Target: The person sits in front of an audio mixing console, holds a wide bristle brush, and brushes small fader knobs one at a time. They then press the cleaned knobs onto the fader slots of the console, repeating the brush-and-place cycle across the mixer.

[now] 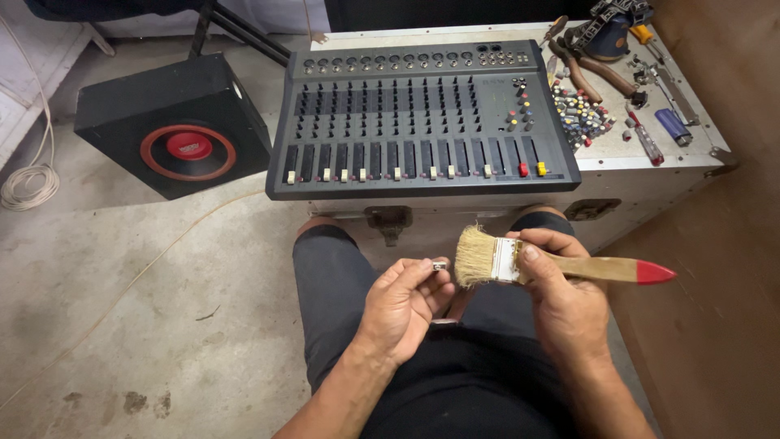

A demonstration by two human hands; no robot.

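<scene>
The left hand (404, 302) is pinching a small pale fader cap (439, 265) between thumb and fingertips, over the lap. Just to its right, the right hand (561, 293) is gripping a paintbrush (520, 262) at the ferrule, bristles pointing left toward the cap, red-tipped handle running right. Beyond the knees, the audio mixer (422, 114) is sitting on a flight case (634, 162), loose knobs (581, 112) and pliers (587, 71) lying beside it.
</scene>
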